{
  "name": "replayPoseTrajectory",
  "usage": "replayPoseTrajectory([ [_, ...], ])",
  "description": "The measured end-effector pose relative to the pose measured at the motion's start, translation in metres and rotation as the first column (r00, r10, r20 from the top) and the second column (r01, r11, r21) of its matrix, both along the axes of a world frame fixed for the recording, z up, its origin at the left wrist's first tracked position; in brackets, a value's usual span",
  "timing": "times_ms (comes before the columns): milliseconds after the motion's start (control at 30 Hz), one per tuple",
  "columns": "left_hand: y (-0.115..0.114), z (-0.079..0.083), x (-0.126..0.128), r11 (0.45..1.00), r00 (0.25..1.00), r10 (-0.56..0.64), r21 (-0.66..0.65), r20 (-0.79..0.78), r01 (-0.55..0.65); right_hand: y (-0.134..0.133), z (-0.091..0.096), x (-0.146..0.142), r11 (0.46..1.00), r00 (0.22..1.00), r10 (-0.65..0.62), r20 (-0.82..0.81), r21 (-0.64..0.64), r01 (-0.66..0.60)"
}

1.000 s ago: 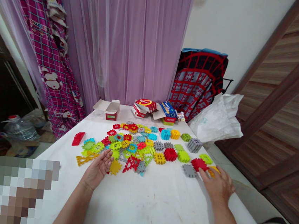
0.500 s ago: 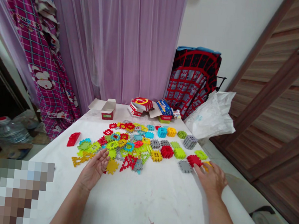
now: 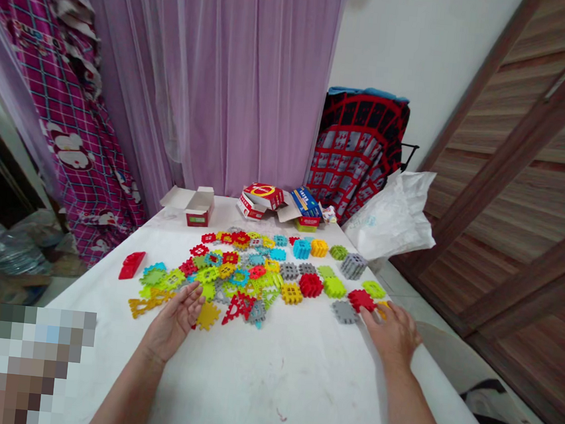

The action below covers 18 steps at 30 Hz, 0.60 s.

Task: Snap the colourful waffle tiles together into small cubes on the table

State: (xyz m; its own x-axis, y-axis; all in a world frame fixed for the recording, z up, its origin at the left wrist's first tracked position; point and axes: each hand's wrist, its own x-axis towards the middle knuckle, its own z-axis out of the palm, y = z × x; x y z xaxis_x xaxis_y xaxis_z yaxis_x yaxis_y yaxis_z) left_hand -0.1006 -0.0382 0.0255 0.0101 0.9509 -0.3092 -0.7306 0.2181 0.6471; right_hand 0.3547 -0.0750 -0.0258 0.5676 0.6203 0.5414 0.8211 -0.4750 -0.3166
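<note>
Over the near left of the loose pile, my left hand (image 3: pixel 176 322) is held palm inward with its fingers loosely bent and nothing visible in them. Beside its fingertips lies a dark yellow toothed plate (image 3: pixel 208 316). My right hand (image 3: pixel 393 333) rests at the right side of the table, thumb and fingers apart. Its thumb is by a red toothed building plate (image 3: pixel 361 299), and its fingers partly cover a yellow plate (image 3: pixel 382 309). A grey plate (image 3: pixel 345 312) lies left of the thumb; a lime green plate (image 3: pixel 374 289) lies behind the red one.
A mixed pile of interlocking plates (image 3: pixel 227 271) spreads over the white table (image 3: pixel 246 382). Small same-coloured stacks, including a red stack (image 3: pixel 311 285) and a grey stack (image 3: pixel 354 266), stand to its right. Opened boxes (image 3: pixel 198 218) line the back; a white bag (image 3: pixel 392 216) is at right.
The whole view has shifted slightly, moving the scene a little left. Both hands stay in nearly the same places beside the plates.
</note>
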Motion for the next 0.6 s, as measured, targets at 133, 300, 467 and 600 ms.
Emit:
replayPoseTrajectory([
  [133, -0.0008, 0.0, 0.002, 1.0, 1.0, -0.024, 0.004, -0.009, 0.024, 0.001, -0.0009, 0.0007, 1.0, 1.0, -0.008, -0.004, -0.013, 0.008],
  [300, -0.001, 0.0009, 0.0033, 0.999, 0.999, -0.037, 0.013, -0.015, 0.037, 0.0009, -0.0025, 0.0017, 1.0, 1.0, -0.01, 0.025, -0.005, 0.01],
  [467, 0.0, -0.0016, 0.0015, 0.999, 0.999, -0.037, 0.024, -0.014, 0.037, 0.0009, -0.0018, 0.0008, 1.0, 0.999, -0.019, 0.034, 0.014, 0.019],
  [600, 0.0, -0.0034, 0.0003, 0.999, 0.999, -0.037, 0.038, -0.013, 0.037, 0.0011, -0.0021, 0.0011, 1.0, 1.0, -0.014, 0.021, 0.011, 0.013],
])
